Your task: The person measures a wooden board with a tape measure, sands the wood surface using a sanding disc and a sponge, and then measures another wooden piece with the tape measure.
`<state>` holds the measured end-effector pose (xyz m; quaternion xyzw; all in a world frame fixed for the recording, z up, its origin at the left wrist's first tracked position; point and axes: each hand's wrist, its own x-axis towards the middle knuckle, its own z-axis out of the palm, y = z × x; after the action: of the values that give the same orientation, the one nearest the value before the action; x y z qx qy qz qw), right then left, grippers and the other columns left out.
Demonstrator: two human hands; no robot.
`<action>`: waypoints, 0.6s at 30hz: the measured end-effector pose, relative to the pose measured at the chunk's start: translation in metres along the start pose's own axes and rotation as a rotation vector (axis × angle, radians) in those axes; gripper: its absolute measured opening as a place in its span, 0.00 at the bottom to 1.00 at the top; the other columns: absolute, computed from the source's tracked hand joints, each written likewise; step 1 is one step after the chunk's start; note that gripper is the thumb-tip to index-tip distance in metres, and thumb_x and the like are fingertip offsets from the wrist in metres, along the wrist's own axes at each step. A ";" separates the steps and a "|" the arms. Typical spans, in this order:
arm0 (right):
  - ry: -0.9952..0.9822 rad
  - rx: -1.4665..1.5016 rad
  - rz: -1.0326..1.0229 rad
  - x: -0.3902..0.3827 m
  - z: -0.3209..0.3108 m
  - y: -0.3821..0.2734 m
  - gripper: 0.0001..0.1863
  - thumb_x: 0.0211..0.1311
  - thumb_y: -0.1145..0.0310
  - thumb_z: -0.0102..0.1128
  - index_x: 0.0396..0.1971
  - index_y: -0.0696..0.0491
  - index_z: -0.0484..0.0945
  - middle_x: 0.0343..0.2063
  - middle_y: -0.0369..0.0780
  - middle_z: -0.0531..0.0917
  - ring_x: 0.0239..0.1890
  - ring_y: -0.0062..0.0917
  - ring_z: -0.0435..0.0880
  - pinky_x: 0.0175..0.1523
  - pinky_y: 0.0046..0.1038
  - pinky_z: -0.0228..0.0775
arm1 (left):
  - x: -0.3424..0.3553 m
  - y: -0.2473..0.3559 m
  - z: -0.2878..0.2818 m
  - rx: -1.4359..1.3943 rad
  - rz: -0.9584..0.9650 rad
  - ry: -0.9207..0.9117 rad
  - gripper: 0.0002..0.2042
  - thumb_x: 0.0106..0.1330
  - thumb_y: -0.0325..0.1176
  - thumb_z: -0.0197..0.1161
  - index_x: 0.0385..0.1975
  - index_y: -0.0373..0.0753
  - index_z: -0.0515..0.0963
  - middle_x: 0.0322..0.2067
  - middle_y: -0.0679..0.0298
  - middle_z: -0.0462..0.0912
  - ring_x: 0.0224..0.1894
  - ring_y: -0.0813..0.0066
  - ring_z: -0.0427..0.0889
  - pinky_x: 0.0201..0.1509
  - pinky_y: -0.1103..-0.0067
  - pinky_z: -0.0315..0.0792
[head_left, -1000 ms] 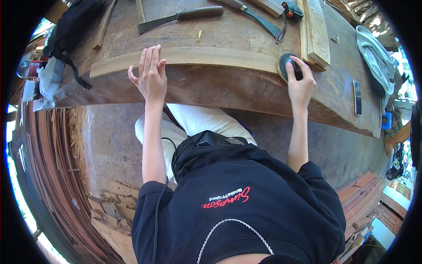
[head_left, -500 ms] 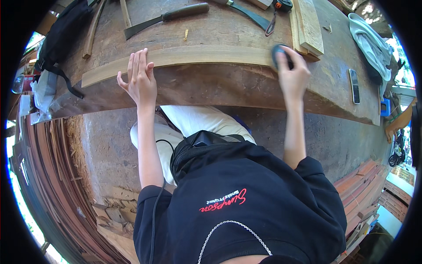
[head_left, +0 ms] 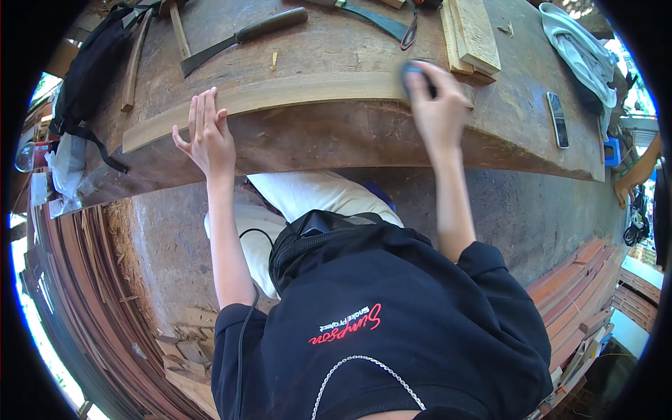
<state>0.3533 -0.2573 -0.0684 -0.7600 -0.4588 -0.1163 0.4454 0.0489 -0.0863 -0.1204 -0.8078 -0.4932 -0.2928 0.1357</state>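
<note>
A long, thin wooden strip lies along the near edge of the workbench. On its left part rests my left hand, fingers stretched out and thumb apart, holding nothing. Near the strip's right end, my right hand is closed on a dark, rounded sanding pad on the wood. This hand and the pad are a little blurred, and the pad's underside is hidden.
Beyond the strip are a wooden-handled machete, a second blade and stacked wood blocks. A phone and pale cloth lie right; a black bag left. Another person's hand shows at far right.
My right hand has slid a little to the left along the strip with the sanding pad. The left hand stays in place on the wood; the whole view has shifted slightly.
</note>
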 end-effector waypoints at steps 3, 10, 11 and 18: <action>0.063 -0.059 0.205 0.004 -0.034 0.035 0.10 0.57 0.65 0.62 0.36 0.51 0.83 0.37 0.41 0.85 0.40 0.33 0.84 0.48 0.32 0.73 | 0.001 0.005 0.003 -0.017 0.017 0.034 0.22 0.73 0.52 0.33 0.59 0.58 0.69 0.59 0.77 0.71 0.64 0.79 0.65 0.68 0.58 0.39; -0.080 0.200 -0.081 -0.015 0.044 -0.050 0.09 0.56 0.66 0.61 0.36 0.51 0.81 0.38 0.41 0.84 0.41 0.36 0.83 0.47 0.33 0.74 | 0.004 0.011 0.008 -0.042 0.019 0.027 0.22 0.74 0.51 0.33 0.60 0.58 0.68 0.59 0.76 0.71 0.65 0.79 0.64 0.69 0.57 0.35; -0.092 0.215 -0.082 -0.019 0.047 -0.052 0.10 0.56 0.65 0.61 0.37 0.51 0.81 0.38 0.41 0.84 0.41 0.36 0.83 0.47 0.33 0.74 | 0.004 0.011 0.008 -0.034 0.017 0.025 0.22 0.74 0.52 0.33 0.60 0.58 0.68 0.59 0.76 0.71 0.65 0.79 0.64 0.69 0.57 0.35; 0.058 -0.084 0.169 -0.006 -0.046 0.028 0.09 0.58 0.67 0.61 0.37 0.52 0.83 0.38 0.42 0.84 0.42 0.34 0.83 0.48 0.31 0.73 | 0.003 0.006 0.006 -0.053 -0.005 0.020 0.22 0.74 0.52 0.33 0.61 0.58 0.68 0.59 0.74 0.71 0.65 0.77 0.64 0.70 0.57 0.33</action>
<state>0.3833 -0.3019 -0.0617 -0.8103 -0.3747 -0.1193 0.4346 0.0573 -0.0841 -0.1229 -0.8069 -0.4858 -0.3142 0.1187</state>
